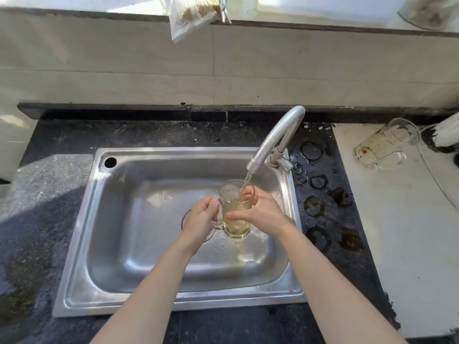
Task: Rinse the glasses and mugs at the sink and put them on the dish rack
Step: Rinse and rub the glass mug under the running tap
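1. Over the middle of the steel sink [154, 155], under the tap [278, 137] that stands at 1 o'clock of the basin, we hold the glass mug [236, 214] upright and clear of the basin floor. It is full of yellowish water, and the water stream [247, 181] falls in at its far rim.
2. Our left hand [201, 219] has its fingers curled close round the handle at the mug's 9 o'clock. If that wet handle slips, we judge the mug would drop onto the steel and could chip or crack.
3. Our right hand [263, 212] hooks its fingers [248, 194] over the rim at 3 o'clock and dips them inside, with the thumb straight across the outer wall. Rubbing too hard there could twist the mug out of the left hand's grip.
4. Water strikes right beside those fingers, so it may spray past the sink's edge onto the dark counter at 3 o'clock, where ring marks [314, 207] lie. More wet there would make a poor place to set glass down.
5. With the spout so near above the rim, lifting the mug straight up risks knocking glass on metal. We would tip it away first.
6. At 2 o'clock, on the pale counter, a stained glass [387, 145] waits. It seems to lean, though the wide lens may cause that. A hasty wet reach could topple it.
7. We see no dish rack, so we cannot tell how far the dripping mug must be carried.
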Available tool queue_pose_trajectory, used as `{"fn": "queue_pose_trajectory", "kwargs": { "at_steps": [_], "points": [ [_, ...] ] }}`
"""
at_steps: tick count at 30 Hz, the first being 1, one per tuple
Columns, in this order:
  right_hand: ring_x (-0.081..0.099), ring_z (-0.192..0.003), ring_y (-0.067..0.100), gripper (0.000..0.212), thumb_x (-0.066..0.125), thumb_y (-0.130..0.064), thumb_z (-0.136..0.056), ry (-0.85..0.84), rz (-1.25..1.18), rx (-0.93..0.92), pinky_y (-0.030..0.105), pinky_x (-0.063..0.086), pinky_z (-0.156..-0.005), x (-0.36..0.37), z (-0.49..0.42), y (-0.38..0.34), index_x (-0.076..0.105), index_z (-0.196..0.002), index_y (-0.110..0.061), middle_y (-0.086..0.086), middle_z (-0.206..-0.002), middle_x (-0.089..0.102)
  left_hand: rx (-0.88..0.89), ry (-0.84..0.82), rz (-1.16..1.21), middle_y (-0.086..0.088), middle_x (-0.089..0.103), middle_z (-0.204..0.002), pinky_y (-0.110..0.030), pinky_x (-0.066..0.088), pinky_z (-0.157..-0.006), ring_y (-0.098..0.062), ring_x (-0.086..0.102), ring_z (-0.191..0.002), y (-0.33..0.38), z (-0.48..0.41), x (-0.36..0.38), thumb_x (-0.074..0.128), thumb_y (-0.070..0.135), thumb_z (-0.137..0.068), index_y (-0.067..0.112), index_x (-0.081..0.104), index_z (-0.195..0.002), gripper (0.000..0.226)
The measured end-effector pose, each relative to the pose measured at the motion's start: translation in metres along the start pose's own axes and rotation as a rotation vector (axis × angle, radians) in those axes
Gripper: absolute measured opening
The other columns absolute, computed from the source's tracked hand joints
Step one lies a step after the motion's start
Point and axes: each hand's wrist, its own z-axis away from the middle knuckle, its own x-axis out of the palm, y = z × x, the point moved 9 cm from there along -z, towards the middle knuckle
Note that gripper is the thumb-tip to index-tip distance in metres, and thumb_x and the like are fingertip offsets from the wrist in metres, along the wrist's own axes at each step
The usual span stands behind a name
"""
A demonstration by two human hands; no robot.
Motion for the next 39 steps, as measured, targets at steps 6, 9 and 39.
{"fn": "queue_pose_trajectory", "kwargs": {
  "at_steps": [6,9,39],
  "points": [
    [0.061,-0.087,0.003,0.041,0.087,-0.03,-0.065,-0.084,-0.103,0.096,0.014,0.045,-0.071,0.004,-0.004,0.006,0.065,-0.098,-0.018,-0.007,-0.094,0.065,-0.123,-0.061,0.138,0.014,0.03,-0.05,-0.023,0.024,-0.049,-0.006,0.026,-0.046,0.006,-0.002,0.006,0.038,0.022,-0.103,0.018,0.038,-0.07,0.033],
    [0.062,-0.09,0.009,0.041,0.083,-0.039,-0.067,-0.145,-0.097,0.158,0.02,0.046,-0.077,0.007,-0.005,0.013,0.07,-0.093,-0.011,-0.005,-0.089,0.069,-0.237,-0.097,0.163,0.014,0.026,-0.048,-0.023,0.019,-0.047,-0.007,0.021,-0.044,0.003,-0.002,0.01,0.04,0.027,-0.102,0.02,0.035,-0.07,0.033],
    [0.04,-0.126,0.039,0.045,0.018,-0.031,-0.105,0.012,0.441,-0.097,0.045,0.037,-0.099,0.01,0.004,-0.071,0.036,-0.138,-0.006,0.022,-0.132,0.049,-0.515,0.234,0.74,0.01,0.018,-0.034,-0.011,0.007,-0.029,-0.004,0.011,-0.024,0.021,-0.016,0.014,0.035,0.016,-0.097,0.022,0.025,-0.057,0.041]
  ]
}}
